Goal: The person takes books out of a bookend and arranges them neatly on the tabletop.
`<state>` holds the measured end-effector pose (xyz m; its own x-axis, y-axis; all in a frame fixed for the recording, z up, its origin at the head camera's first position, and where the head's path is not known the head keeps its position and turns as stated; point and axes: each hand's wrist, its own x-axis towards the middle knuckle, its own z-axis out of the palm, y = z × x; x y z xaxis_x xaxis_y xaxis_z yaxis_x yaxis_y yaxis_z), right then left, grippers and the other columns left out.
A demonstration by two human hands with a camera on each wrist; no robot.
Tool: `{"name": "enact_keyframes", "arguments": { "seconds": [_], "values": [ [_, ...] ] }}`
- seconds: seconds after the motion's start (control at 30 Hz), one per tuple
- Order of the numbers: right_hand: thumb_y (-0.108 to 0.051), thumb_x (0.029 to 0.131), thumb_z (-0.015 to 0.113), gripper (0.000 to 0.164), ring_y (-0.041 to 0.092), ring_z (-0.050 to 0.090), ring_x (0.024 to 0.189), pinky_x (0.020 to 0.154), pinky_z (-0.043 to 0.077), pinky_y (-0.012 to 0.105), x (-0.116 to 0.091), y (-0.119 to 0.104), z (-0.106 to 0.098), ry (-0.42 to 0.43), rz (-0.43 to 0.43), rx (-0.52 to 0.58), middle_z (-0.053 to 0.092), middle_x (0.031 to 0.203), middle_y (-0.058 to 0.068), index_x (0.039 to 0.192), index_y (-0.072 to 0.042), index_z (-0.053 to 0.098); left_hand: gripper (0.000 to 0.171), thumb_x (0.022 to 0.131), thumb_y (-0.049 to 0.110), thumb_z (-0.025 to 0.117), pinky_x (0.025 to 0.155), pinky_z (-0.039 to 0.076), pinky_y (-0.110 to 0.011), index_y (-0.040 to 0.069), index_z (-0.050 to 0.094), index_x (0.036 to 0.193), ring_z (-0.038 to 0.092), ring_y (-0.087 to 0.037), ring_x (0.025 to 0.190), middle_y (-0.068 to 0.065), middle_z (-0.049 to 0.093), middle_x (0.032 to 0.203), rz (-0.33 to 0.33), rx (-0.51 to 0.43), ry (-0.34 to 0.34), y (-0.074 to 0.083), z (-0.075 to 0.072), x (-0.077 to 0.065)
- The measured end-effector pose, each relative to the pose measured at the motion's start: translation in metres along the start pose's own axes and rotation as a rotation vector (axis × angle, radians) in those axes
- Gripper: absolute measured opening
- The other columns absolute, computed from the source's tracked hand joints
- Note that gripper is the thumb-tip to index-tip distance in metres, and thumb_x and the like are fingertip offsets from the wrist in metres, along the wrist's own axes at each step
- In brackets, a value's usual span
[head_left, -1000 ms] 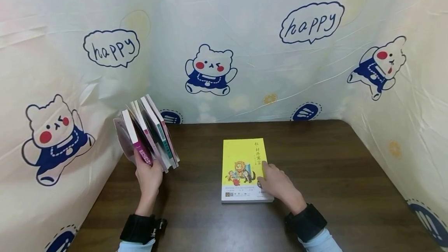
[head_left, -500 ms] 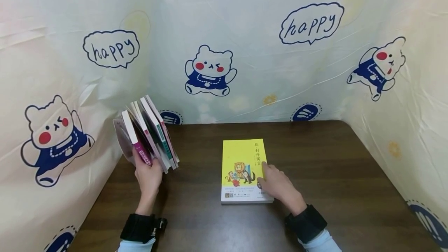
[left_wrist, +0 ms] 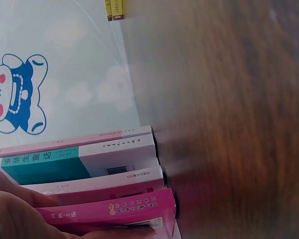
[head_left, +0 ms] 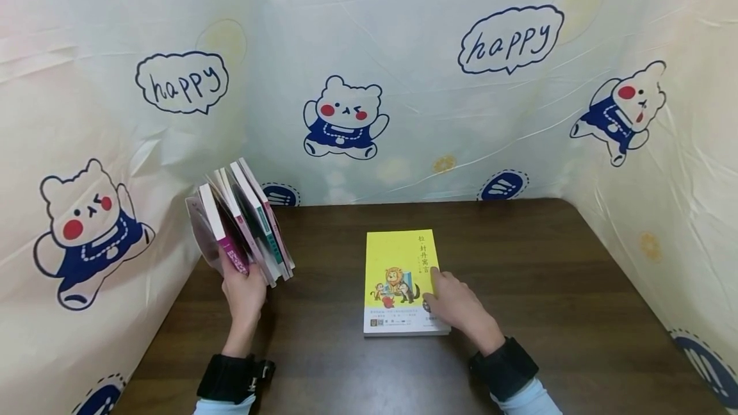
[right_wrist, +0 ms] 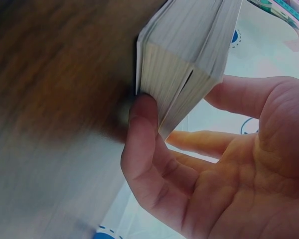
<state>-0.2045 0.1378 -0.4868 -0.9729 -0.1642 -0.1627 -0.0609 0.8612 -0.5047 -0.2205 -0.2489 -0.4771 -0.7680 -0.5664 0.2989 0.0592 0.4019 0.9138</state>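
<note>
At the table's left, several books stand upright in a row, leaning slightly, their lower ends at the tabletop. My left hand (head_left: 245,293) grips the magenta-spined book (left_wrist: 114,211) there, fingers on both sides of its spine. A teal-and-white-spined book (left_wrist: 55,158) and pink-and-white ones are beside it. Near the middle lies a yellow book (head_left: 398,261) with a lion on its cover. My right hand (head_left: 461,303) holds its right edge, thumb on top. In the right wrist view, a gap splits the page block (right_wrist: 177,74); two yellow spines (left_wrist: 114,9) show in the left wrist view.
A brown wooden table (head_left: 323,370) lies under everything. Pale cloth (head_left: 426,133) printed with bears and "happy" bubbles hangs behind it and along both sides. The row of books is close to the left cloth. A dark band (head_left: 504,367) circles each wrist.
</note>
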Motion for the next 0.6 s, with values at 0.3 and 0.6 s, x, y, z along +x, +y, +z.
{"name": "enact_keyframes", "arguments": {
  "seconds": [0.3, 0.6],
  "values": [
    [-0.024, 0.099, 0.07, 0.072, 0.037, 0.063, 0.107, 0.093, 0.056, 0.053, -0.0018, 0.0004, -0.0006, 0.008, -0.004, -0.001, 0.056, 0.146, 0.031, 0.156, 0.006, 0.038, 0.08, 0.099, 0.001, 0.056, 0.11, 0.035, -0.074, 0.029, 0.022, 0.166, 0.047, -0.05, 0.138, -0.027, 0.046, 0.159, -0.011, 0.011, 0.007, -0.0007, -0.0017, -0.0008],
    [-0.024, 0.099, 0.07, 0.071, 0.038, 0.063, 0.107, 0.094, 0.056, 0.055, -0.0023, 0.0013, -0.0002, 0.004, -0.007, -0.009, 0.056, 0.146, 0.032, 0.156, 0.006, 0.039, 0.081, 0.101, -0.002, 0.051, 0.114, 0.033, -0.074, 0.03, 0.017, 0.167, 0.042, -0.051, 0.143, -0.026, 0.04, 0.164, -0.021, -0.003, -0.016, -0.0006, -0.0015, 0.0013]
  ]
}}
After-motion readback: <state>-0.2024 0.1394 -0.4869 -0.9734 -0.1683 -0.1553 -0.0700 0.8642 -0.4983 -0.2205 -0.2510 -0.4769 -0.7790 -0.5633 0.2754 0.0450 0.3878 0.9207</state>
